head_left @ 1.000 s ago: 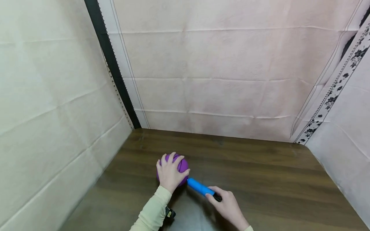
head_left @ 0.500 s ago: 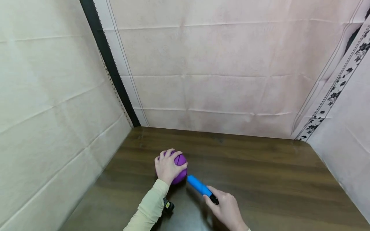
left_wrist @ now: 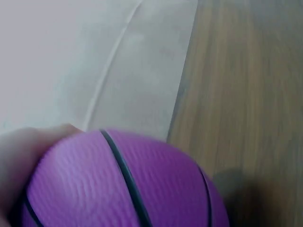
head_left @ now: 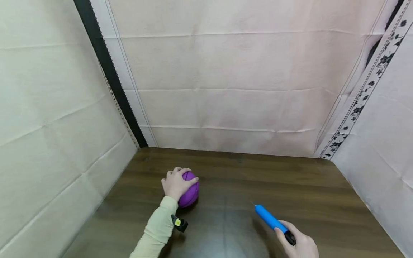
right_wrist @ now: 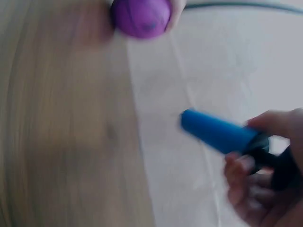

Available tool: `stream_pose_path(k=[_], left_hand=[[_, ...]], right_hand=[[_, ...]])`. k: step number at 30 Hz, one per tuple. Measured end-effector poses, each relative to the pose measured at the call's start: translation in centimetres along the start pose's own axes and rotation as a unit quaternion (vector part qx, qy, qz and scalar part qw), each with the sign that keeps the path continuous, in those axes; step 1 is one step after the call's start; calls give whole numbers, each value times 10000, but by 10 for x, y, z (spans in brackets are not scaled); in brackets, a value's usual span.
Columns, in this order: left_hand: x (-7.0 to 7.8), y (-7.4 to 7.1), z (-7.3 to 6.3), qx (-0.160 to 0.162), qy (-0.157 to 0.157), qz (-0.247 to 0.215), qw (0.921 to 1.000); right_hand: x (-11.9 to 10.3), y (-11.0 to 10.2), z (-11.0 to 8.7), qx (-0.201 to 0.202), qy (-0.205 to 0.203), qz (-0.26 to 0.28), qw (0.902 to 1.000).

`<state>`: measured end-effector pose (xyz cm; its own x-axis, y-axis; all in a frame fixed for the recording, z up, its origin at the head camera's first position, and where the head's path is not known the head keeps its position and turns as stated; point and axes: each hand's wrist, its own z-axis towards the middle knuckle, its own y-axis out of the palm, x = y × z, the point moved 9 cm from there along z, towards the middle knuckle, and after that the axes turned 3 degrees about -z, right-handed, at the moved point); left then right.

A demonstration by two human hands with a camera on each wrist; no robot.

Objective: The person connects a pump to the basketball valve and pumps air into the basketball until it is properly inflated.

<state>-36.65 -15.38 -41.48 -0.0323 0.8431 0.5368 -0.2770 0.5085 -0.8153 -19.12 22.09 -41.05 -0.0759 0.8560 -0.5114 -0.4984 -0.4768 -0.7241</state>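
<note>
My left hand (head_left: 175,184) grips a small purple basketball (head_left: 190,191) with black seams from its left and top, thumb across the upper right side. In the left wrist view the basketball (left_wrist: 128,184) fills the lower part, with some of the hand at its left edge. Off to the right, my right hand (head_left: 298,242) holds a blue ball pump (head_left: 270,218) by its black handle end. A thin needle shows at the pump's tip, which points up and left, apart from the ball. The right wrist view shows fingers and thumb around the black end of the pump (right_wrist: 220,132).
Both hands are over a dark wood-grain table (head_left: 226,172). Pale creased cloth walls (head_left: 226,89) stand at the back, left and right. A small black device (head_left: 180,224) is strapped to the left wrist.
The pump has moved right and toward me, away from the ball, its tip now well apart from it. The left hand and ball have shifted slightly left. The head view has swung a little.
</note>
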Motion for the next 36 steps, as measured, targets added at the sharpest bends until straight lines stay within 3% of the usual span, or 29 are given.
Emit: stream_pose_path(k=[2, 3, 6, 9, 14, 20, 29, 36], left_hand=[[8, 3, -4, -100, 202, 184, 9996], [10, 4, -6, -76, 235, 228, 9994], [12, 1, -11, 143, 187, 177, 9996], [14, -1, -14, 197, 176, -34, 9996], [18, -2, -19, -24, 322, -231, 9992], [24, -5, -19, -26, 576, -381, 9976], [24, -3, -15, 6, 653, -694, 9955], [26, -8, -14, -7, 743, -641, 9952]], right_hand=[[16, 18, 7, -1137, 400, -346, 9921], [20, 27, 11, -1512, 403, -393, 9869], [23, 48, 24, -2187, 251, -403, 9746], [24, 60, 38, -2314, 15, -478, 9717], [24, 79, 57, -2388, -475, -606, 9680], [23, 100, 65, -2510, -994, -673, 9605], [25, 94, 66, -2517, -1083, -879, 9577], [19, 91, 68, -2435, -1290, -832, 9577]])
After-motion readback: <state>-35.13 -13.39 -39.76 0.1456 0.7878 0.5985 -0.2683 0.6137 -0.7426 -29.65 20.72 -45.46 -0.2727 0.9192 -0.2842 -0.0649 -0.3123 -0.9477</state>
